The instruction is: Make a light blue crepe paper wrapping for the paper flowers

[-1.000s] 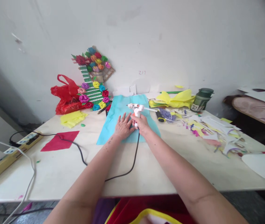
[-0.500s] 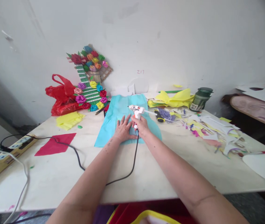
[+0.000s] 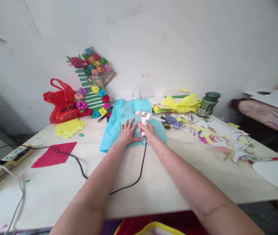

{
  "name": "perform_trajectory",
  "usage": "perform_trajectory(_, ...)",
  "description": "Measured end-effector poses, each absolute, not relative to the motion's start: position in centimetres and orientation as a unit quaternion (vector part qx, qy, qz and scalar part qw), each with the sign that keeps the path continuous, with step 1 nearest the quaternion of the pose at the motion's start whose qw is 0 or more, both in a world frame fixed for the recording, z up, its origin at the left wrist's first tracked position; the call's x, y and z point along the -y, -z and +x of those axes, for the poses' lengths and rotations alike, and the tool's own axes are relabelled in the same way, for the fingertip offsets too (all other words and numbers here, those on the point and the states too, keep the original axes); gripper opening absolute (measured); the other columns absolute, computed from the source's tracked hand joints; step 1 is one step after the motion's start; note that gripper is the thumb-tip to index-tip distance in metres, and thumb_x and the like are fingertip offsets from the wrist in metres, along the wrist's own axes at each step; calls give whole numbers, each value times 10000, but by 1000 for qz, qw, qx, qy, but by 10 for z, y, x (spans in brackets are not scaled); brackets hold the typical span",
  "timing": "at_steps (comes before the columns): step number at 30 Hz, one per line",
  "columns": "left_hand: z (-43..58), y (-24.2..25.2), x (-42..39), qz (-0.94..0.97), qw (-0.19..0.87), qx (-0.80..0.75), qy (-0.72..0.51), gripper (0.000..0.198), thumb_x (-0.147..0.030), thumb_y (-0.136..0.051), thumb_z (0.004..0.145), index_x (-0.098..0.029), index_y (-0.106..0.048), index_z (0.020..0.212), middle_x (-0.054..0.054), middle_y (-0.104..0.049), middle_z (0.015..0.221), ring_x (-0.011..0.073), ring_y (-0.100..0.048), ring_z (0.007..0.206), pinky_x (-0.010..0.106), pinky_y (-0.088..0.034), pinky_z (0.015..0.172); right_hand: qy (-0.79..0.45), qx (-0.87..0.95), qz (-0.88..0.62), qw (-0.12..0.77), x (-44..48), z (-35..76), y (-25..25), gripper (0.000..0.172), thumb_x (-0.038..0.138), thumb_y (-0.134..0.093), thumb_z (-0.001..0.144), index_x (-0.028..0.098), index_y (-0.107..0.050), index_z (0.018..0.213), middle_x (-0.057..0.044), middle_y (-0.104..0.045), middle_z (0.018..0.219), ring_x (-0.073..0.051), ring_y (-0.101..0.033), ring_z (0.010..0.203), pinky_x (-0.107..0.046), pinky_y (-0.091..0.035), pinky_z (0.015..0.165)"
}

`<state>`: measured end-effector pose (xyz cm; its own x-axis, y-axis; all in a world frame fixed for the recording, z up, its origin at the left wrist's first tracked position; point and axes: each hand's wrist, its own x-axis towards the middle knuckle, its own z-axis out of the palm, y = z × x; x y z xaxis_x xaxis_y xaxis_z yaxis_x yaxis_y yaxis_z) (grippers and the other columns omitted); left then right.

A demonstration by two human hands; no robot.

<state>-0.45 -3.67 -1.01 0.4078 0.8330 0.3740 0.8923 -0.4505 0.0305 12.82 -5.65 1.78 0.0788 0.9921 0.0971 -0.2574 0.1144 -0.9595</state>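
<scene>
A sheet of light blue crepe-like paper (image 3: 119,114) lies in the middle of the table, its surface wrinkled. My left hand (image 3: 128,133) rests on it with the fingers spread, pressing near its front edge. Just to the right, my right hand (image 3: 150,132) is wrapped round the handle of a white hot glue gun (image 3: 144,117). The gun's nozzle points left over the blue paper, and a glue stick (image 3: 157,118) sticks out of its back. From the handle a black cord (image 3: 142,163) runs down and passes under my left forearm.
A red plastic bag (image 3: 61,101) and a paper-flower decoration (image 3: 92,94) stand at the back left. Near the left edge lie a red sheet (image 3: 55,154) and a power strip (image 3: 11,160). Paper scraps (image 3: 217,137), yellow paper (image 3: 178,103) and a green bottle (image 3: 208,103) are on the right.
The view has shifted slightly, so most things sit a little further left. The blue paper's near edge looks more bunched under my hands. Both hands keep nearly the same pose.
</scene>
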Motion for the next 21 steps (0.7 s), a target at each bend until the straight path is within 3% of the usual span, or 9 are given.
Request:
perform_trajectory(9, -3, 8, 29, -825, 106, 531, 158, 934, -709, -520, 612, -297, -208, 1390, 72, -103, 1483, 370, -88, 1328, 586, -153, 1006, -483, 481, -439, 585, 44, 142, -6, 263, 345, -616, 594, 168, -547, 776, 84, -462, 411, -84, -440, 346, -173, -295, 293)
perform_trajectory(15, -4, 1, 38, -828, 132, 520, 161, 969, -733, -517, 586, -284, -216, 1391, 66, -82, 1486, 363, -50, 1335, 583, -83, 1024, -481, 491, -436, 580, 48, 150, -3, 361, 353, -633, 596, 154, -574, 892, 75, -496, 443, -95, -478, 372, -173, -306, 302)
perform_trajectory(18, -8, -3, 46, -842, 150, 483, 187, 836, -639, -541, 662, -244, -305, 1359, 80, -172, 1468, 305, -114, 1338, 507, -78, 1063, -484, 477, -437, 589, 49, 152, -1, 367, 355, -640, 591, 158, -573, 894, 76, -496, 445, -95, -476, 368, -174, -298, 301)
perform_trajectory(21, -10, -6, 54, -862, 146, 431, 222, 485, -468, -527, 762, -216, -519, 1176, 85, -389, 1354, 246, -308, 1259, 411, -223, 1042, -490, 463, -431, 599, 48, 152, 1, 370, 361, -643, 586, 163, -575, 892, 73, -503, 463, -97, -482, 375, -179, -300, 307)
